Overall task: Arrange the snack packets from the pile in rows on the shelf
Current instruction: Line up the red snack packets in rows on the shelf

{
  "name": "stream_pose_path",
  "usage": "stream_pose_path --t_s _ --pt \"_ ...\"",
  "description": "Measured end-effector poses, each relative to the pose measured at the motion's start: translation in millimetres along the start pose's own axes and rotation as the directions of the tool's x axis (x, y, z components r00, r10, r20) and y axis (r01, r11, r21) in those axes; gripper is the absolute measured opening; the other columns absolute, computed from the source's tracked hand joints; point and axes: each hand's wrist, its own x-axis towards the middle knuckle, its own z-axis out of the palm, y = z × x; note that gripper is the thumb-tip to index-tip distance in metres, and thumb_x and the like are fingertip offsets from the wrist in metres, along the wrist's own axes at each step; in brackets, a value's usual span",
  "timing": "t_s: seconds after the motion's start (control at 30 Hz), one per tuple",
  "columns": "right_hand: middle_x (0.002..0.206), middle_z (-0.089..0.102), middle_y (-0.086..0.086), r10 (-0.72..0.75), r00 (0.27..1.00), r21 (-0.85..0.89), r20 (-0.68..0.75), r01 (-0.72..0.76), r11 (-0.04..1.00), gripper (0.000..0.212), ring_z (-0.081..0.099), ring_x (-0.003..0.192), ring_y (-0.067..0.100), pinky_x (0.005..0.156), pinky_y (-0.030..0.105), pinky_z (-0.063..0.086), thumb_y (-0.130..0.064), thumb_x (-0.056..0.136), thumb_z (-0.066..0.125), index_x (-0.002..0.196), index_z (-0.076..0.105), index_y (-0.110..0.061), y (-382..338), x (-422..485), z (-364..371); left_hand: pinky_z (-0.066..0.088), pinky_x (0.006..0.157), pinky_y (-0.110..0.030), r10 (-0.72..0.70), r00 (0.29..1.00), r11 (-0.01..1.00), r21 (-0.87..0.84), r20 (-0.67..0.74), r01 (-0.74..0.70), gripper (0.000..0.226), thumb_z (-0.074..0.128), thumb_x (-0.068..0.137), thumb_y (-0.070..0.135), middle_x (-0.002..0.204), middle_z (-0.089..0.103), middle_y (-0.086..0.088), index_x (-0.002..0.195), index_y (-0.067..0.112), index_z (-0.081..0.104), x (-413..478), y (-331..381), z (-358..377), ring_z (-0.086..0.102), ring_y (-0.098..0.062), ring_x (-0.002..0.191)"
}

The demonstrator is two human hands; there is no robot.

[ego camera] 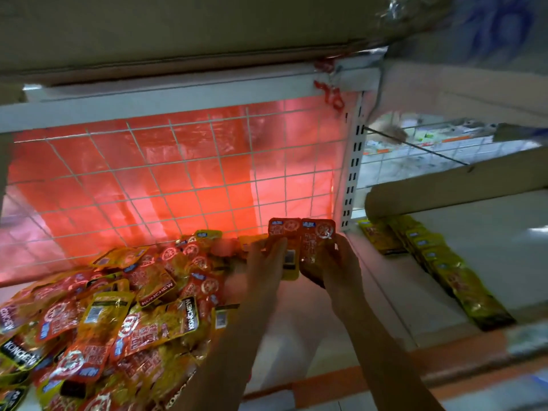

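A big pile of red and yellow snack packets (pixel 98 315) fills the left part of the shelf (pixel 299 327). My left hand (pixel 264 268) holds one upright packet (pixel 284 232) above the shelf near the wire back grid. My right hand (pixel 341 262) holds a second upright packet (pixel 317 235) right beside the first, their edges touching. Both packets show red printed tops above my fingers. Beneath my forearms the shelf floor is bare and pinkish.
A white wire grid (pixel 178 173) with red plastic behind it closes the back. A slotted white upright (pixel 353 170) divides this bay from the right one, where yellow packets (pixel 439 262) lie in rows. A cardboard box (pixel 178 31) sits overhead. The shelf's front edge is orange.
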Motion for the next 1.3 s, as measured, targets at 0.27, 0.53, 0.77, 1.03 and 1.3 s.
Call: stream_pose_path --t_s 0.27,0.53,0.77,1.03,1.3 --pt "0.113 0.063 0.019 -0.159 0.968 -0.245 -0.193 0.109 0.963 0.032 0.063 0.089 0.031 0.072 0.037 0.049 -0.020 0.100 0.042 0.130 0.043 -0.011 -4 14 -110 0.037 0.048 -0.020 -0.169 0.962 0.985 0.062 0.216 0.160 0.047 0.072 0.081 0.040 0.049 0.051 0.004 0.103 0.002 0.054 -55 -28 110 0.044 -0.007 0.040" --pt "0.094 0.058 -0.004 -0.099 0.973 -0.341 -0.208 0.022 0.940 0.052 0.060 0.081 0.015 0.058 0.017 0.043 -0.043 0.079 0.072 0.115 0.043 -0.018 -5 20 -236 0.056 0.073 -0.030 -0.243 0.829 0.962 0.013 0.503 0.274 0.051 0.053 0.086 0.057 0.102 0.074 -0.005 0.115 0.017 0.065 -124 -48 223 0.070 -0.019 0.090" --pt "0.090 0.066 0.001 -0.104 0.960 -0.351 -0.261 0.006 0.936 0.052 0.065 0.076 0.013 0.067 0.026 0.056 -0.041 0.074 0.077 0.108 0.054 -0.009 -6 21 -351 0.056 0.056 -0.030 -0.178 0.837 0.967 -0.068 0.517 0.247 0.037 0.046 0.097 0.042 0.088 0.074 -0.014 0.098 0.014 0.072 -172 -67 307 0.072 -0.024 0.071" --pt "0.078 0.057 -0.006 -0.094 0.883 -0.345 -0.460 -0.081 0.935 0.056 0.055 0.065 0.004 0.049 0.013 0.040 -0.047 0.067 0.081 0.097 0.047 -0.013 -8 30 -437 0.058 0.070 -0.040 -0.280 0.848 0.947 -0.011 0.451 0.320 0.022 0.053 0.097 0.021 0.099 0.069 -0.018 0.115 0.010 0.060 -183 -81 393 0.068 -0.031 0.084" --pt "0.080 0.067 0.005 -0.021 0.881 -0.377 -0.472 -0.180 0.909 0.065 0.066 0.067 0.017 0.053 0.024 0.047 -0.062 0.066 0.075 0.095 0.060 -0.005 1 93 -496 0.054 0.072 -0.033 -0.176 0.920 0.967 0.235 0.350 0.096 0.042 0.053 0.092 0.044 0.105 0.063 -0.012 0.117 0.010 0.054 -149 -97 494 0.064 -0.024 0.088"
